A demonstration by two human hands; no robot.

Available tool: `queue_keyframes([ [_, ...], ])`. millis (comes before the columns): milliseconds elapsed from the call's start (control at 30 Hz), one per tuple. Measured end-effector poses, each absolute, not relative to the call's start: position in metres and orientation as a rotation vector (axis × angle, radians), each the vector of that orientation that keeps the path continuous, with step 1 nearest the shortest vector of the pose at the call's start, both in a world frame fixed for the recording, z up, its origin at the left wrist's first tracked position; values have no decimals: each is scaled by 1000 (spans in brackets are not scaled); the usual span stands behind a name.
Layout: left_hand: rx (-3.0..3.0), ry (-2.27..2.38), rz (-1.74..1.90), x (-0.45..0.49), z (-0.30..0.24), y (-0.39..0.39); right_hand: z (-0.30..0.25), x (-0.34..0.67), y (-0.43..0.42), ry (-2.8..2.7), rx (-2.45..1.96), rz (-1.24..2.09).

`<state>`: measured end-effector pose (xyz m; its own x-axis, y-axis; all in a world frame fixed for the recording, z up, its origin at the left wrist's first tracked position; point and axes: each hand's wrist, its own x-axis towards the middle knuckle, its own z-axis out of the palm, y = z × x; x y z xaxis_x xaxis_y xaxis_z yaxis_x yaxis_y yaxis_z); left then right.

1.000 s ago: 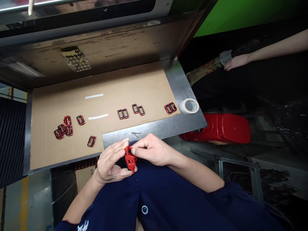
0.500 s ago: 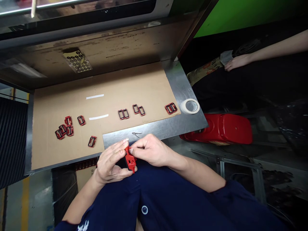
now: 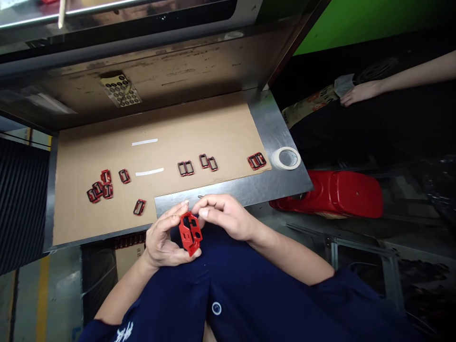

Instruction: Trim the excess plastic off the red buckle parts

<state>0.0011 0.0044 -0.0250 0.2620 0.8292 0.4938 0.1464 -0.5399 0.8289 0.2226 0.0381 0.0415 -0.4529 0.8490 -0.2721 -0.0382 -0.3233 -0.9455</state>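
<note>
cardboard [image 3: 199,123] on steel bench [image 3: 275,137], red part [image 3: 188,233] held

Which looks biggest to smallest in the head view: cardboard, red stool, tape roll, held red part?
1. cardboard
2. red stool
3. tape roll and red part: about alike. The part is nearer the camera, in the left hand, so unranked.

One head-worn view, facing forward and steeply down, close above left hand [image 3: 163,239] and right hand [image 3: 228,216], workbench [image 3: 276,135] just beyond
</note>
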Motion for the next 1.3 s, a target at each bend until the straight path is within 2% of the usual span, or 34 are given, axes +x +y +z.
queue_keyframes([
  [167, 1777, 752, 1346, 5, -27, 5, 50, 218, 37, -1609, -1216, 1668],
  [333, 1613, 675, 1357, 13, -16, 5, 33, 218, 39, -1272, -1249, 1722],
  [533, 1365, 717, 1296, 16, -15, 0, 29, 227, 35, -1274, -800, 2128],
  [633, 1262, 691, 1276, 16, -20, -3, 31, 226, 32, -1341, -735, 2207],
  [1133, 875, 660, 1238, 5, -32, -22, 30, 195, 21, -1384, -1008, 2059],
  [1300, 761, 732, 1351, -17, -43, -31, 1, 178, 23, -1377, -1098, 1983],
])
